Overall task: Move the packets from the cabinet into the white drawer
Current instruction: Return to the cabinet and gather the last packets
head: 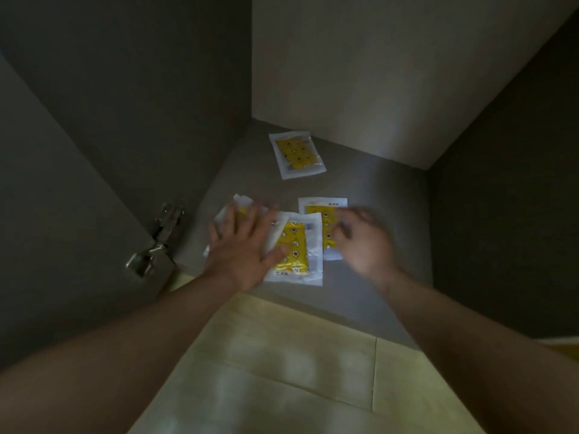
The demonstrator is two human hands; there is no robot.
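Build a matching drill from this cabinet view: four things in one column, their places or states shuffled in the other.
Column one:
1. left hand
2. right hand
3. far packet
4. hinge

Column two:
A. metal, on the door at left
B. lies alone near the back wall, untouched
C. fingers spread flat over packets
D. blurred, at the rightmost packet

Pairs: 1-C, 2-D, 3-B, 4-A
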